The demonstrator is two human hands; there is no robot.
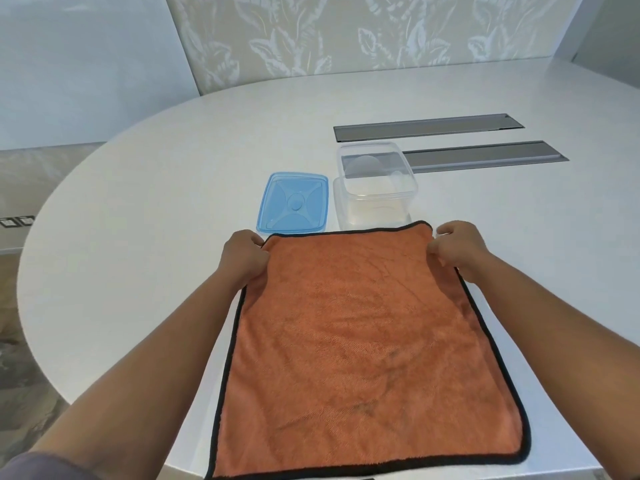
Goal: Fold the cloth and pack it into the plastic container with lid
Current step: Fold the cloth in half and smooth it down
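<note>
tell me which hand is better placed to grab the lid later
Left. The left hand grips the orange cloth's corner beside the blue plastic lid; the right hand sits past the clear container.

White rounded table (145, 258) carries orange cloth (367, 351) spread flat, blue lid (293, 203), clear open container (375, 188).

Rounded white table (145, 237), 2 grey slots (429, 126), leaf-patterned wall (346, 29).

Orange cloth (367, 341) edged black, blue lid (293, 203), clear container (375, 188), white table (138, 237)
</note>
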